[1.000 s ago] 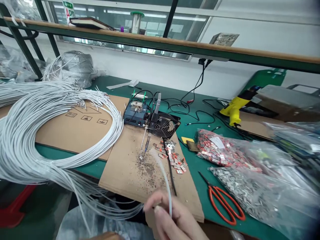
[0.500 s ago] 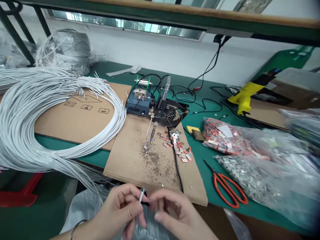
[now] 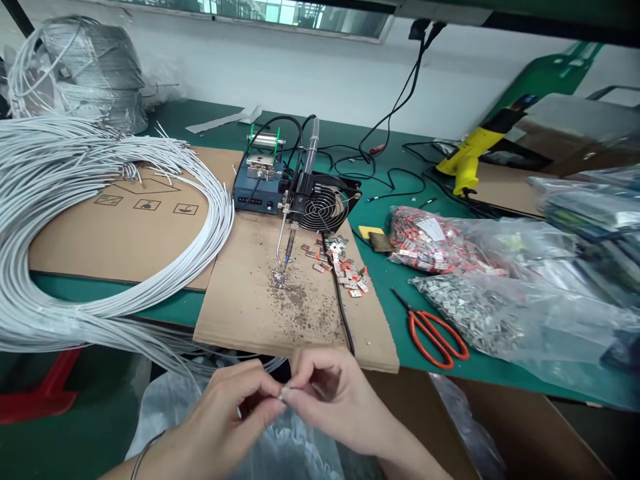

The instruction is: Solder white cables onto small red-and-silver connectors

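Head view: left hand and right hand meet at the fingertips, both in a narrow grip on a small pale piece, equally near each; fingers hide its long axis. Beyond lies cardboard on the bench; roughly straight ahead, the soldering iron points tip-down over it.

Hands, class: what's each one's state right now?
Left hand: closed, pinching a small pale piece, mostly hidden.
Right hand: closed, pinching the same piece.
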The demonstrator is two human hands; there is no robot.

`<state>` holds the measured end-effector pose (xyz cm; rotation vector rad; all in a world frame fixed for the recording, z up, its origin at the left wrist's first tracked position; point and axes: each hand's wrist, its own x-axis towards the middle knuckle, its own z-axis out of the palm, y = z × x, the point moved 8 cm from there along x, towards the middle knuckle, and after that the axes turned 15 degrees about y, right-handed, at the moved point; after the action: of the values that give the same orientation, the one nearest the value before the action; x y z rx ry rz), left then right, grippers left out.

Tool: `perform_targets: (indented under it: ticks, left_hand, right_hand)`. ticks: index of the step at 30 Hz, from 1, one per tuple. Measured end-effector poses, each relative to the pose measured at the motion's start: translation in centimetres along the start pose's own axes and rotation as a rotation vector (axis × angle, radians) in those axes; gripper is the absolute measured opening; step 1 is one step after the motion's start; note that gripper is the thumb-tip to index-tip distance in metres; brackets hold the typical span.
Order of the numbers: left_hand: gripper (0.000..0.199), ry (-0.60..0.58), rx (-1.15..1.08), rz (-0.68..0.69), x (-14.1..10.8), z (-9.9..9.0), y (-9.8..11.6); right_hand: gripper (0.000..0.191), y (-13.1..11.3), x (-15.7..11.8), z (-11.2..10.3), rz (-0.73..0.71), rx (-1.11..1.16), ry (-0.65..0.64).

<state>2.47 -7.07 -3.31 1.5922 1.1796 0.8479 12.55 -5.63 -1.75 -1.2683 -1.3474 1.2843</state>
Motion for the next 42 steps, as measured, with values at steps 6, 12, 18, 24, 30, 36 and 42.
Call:
perform_targets:
  ticks: [6, 12, 18, 24, 30, 36, 42]
  left_hand:
    - [0.038, -0.039, -0.511, -0.356, -0.2, 1.4, -0.9]
    - [0.038, -0.003, -0.567, -0.415, -0.7, 1.0, -1.5]
    - [0.028, 0.148, -0.324, -0.18, 0.0, -1.2, -1.4]
    - [0.019, 0.127, 0.03, 0.072, -0.2, -1.5, -0.6]
    - [0.016, 0.152, 0.04, 0.031, -0.1, -1.3, -1.0]
    - [0.025, 0.181, -0.355, -0.31, 0.2, 0.2, -3.0]
    - [0.017, 0.194, -0.199, -0.187, 0.5, -1.1, -2.5]
  right_hand:
    - [0.023, -0.5, -0.1, 0.0, -0.153, 0.346, 0.294]
    - [0.017, -0.6, 0.3, -3.7, -0.187, 0.356, 0.544]
    - [0.004, 0.0, 0.5, -0.1, -0.085, -0.012, 0.084]
    - [0.006, -0.7, 0.6, -0.2, -0.133, -0.176, 0.04]
    - [0.017, -0.5, 0.6, -0.5, -0.136, -0.113, 0.115]
    - [0.018, -0.1, -0.3, -0.1, -0.278, -0.002, 0.409]
    - [0.009, 0.2, 0.2, 0.2, -0.239, -0.109, 0.286]
